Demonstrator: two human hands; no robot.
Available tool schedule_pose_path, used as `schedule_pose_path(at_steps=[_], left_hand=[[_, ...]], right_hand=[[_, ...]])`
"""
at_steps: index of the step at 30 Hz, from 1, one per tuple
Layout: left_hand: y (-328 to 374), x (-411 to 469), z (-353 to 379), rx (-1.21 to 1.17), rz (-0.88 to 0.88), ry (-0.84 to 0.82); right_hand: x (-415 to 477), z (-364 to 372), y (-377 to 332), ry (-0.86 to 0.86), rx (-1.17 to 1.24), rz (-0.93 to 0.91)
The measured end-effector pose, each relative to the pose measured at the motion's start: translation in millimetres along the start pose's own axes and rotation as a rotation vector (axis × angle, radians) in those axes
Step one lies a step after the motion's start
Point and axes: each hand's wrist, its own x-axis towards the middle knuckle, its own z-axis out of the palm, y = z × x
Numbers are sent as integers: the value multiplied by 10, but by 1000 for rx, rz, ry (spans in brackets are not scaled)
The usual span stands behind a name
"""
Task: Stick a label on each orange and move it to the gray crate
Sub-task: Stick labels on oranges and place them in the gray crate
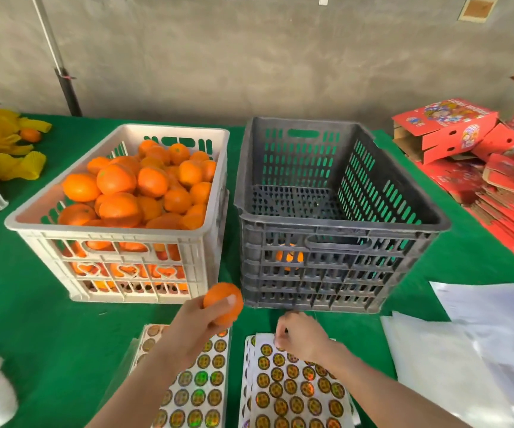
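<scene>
The round orange fruit (223, 305) is held above the green bench (33, 304), clasped in the left grip (200, 322) just before the dark gray slatted plastic crate (342, 225). The right grip (298, 335) curls its fingertips onto the white sheet of round gold labels (298, 390); I cannot tell whether one is pinched yet. Label-picking seems to be in hand: next, peel one free, press it on, then clear the crate's tall near wall, with the full white plastic crate (110, 231) close on the left.
</scene>
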Motion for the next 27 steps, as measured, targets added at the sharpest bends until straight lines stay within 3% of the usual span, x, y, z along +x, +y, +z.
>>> schedule_pose_path(at_steps=[4, 9, 15, 18, 27], left_hand=[[-201, 104, 35, -11, -76, -14], [-274, 191, 96, 13, -123, -48], [-306, 198, 203, 139, -145, -229], [-282, 220, 281, 88, -108, -279], [-225, 312, 285, -187, -150, -322]], right_hand=[[-10, 44, 22, -24, 26, 6], [-47, 0, 34, 128, 213, 15], [-183, -278, -10, 201, 468, -123], [-259, -350, -23, 206, 561, -177], [-353, -335, 18, 359, 399, -305]])
